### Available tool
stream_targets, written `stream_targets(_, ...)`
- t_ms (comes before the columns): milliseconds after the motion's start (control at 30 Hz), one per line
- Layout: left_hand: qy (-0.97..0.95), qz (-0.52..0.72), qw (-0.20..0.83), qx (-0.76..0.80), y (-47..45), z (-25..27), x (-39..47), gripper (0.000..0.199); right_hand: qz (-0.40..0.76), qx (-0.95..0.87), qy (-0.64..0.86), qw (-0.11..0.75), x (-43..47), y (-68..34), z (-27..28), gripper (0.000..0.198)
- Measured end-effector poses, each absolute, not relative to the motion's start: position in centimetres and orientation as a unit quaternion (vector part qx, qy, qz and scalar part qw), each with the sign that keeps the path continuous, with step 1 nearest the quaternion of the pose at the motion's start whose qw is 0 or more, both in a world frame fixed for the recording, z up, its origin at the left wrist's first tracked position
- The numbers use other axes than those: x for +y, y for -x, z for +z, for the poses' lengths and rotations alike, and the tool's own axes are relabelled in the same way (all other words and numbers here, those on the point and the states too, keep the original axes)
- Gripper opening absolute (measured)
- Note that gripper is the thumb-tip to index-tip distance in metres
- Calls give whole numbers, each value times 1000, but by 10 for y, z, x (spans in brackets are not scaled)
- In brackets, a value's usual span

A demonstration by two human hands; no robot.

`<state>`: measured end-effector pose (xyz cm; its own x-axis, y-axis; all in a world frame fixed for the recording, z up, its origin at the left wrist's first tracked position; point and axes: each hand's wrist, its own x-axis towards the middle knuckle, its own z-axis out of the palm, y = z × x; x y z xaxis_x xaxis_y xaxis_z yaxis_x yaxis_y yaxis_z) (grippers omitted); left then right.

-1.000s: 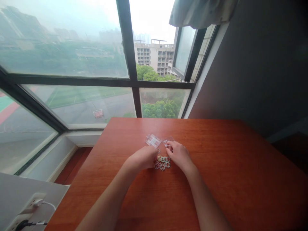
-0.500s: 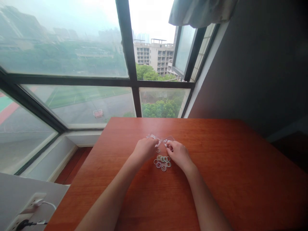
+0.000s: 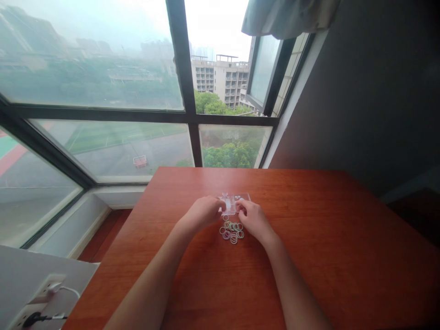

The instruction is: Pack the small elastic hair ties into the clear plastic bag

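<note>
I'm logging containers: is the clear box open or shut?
Open: the box has its two halves spread side by side, not closed together.

I work from a single view, a camera worn on the person's head, facing forward and tilted down. It looks from above the near side of the desk (image 3: 220, 284), so both forearms reach in from my bottom edge. The left fingers (image 3: 221, 204) and right fingers (image 3: 242, 205) sit just below mid-frame, far enough from the lens to look small. My coverage is wide: past the desk's far edge I get the window (image 3: 137, 115), and to the right a dark wall (image 3: 371, 91).
</note>
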<state>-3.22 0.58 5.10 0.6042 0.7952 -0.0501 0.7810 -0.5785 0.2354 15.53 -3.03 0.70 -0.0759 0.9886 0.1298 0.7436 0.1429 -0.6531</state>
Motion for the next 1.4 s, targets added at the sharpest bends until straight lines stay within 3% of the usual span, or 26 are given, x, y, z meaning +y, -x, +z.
stream_targets(200,-884,38,129,448,34,52,5,22,185,-674,659,278,-29,-164,9,29)
stream_targets(500,-888,37,115,444,34,47,8,15,123,-623,766,96,-26,-178,10,16)
stream_targets(1400,-883,59,102,455,38,42,13,16,114,-622,772,59,-26,-174,13,22)
